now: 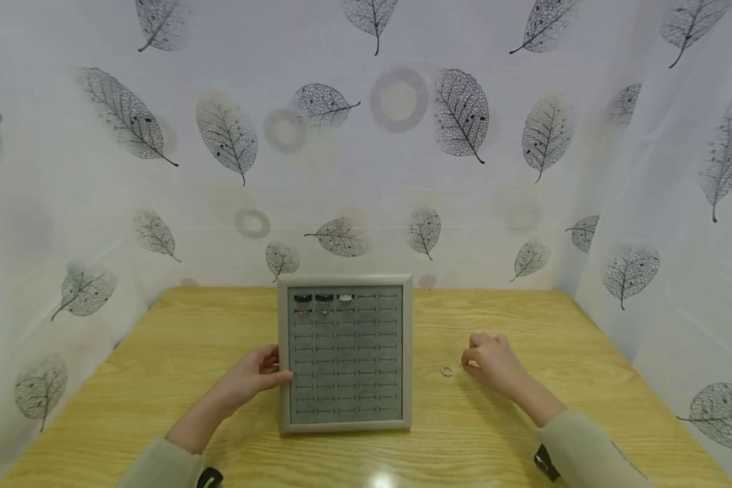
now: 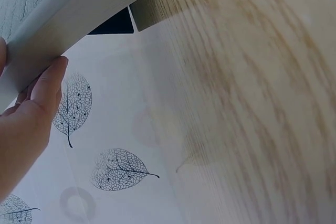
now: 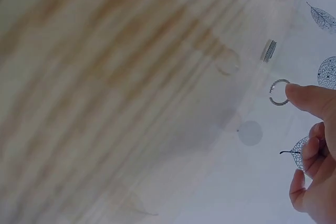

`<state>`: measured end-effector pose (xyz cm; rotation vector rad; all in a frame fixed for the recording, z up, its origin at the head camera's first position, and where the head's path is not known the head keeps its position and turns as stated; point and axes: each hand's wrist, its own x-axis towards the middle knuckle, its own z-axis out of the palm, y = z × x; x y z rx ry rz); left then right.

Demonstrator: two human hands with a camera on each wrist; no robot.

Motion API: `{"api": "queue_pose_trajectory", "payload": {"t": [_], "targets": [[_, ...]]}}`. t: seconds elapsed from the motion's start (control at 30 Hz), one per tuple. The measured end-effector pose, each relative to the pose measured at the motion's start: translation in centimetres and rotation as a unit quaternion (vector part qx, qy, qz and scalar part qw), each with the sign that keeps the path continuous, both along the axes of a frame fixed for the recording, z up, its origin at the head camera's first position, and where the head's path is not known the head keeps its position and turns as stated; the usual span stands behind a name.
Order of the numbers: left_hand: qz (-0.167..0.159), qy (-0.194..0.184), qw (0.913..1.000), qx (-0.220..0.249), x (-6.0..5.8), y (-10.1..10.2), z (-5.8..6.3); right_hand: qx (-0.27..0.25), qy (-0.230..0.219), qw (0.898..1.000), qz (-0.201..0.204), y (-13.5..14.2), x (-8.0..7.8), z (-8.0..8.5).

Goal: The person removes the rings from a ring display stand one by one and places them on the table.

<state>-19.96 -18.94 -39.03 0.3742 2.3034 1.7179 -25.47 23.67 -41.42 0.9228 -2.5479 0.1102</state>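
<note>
A ring display board (image 1: 346,425) in a pale frame stands upright on the table. Rings (image 1: 324,297) sit in its upper left slots: dark and pale ones in the top row, smaller ones below. My left hand (image 1: 250,379) grips the board's left edge, thumb on the front and fingers behind; the left wrist view shows the frame's side (image 2: 68,22) in that grip. Right of the board, my right hand (image 1: 494,362) pinches a thin silver ring (image 3: 272,99), seen at the fingertip in the right wrist view. Another silver ring (image 1: 446,371) lies on the table beside that hand.
The wood-grain table (image 1: 219,318) reaches back to a white curtain (image 1: 366,183) with a leaf print, which also hangs along both sides. Dark wrist straps show at both sleeves.
</note>
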Motion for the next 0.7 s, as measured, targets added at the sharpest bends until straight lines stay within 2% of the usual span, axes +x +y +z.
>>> {"api": "queue_pose_trajectory", "payload": {"t": [0.37, 0.7], "targets": [[-0.005, -0.007, 0.9999, 0.009, 0.12, -0.04, 0.03, 0.015, -0.091, 0.996, -0.021, -0.22, -0.04, -0.11], [-0.015, 0.001, 0.9998, 0.009, 0.07, -0.21, -0.02, 0.026, -0.12, 0.992, -0.024, -0.2, -0.28, -0.38]]}}
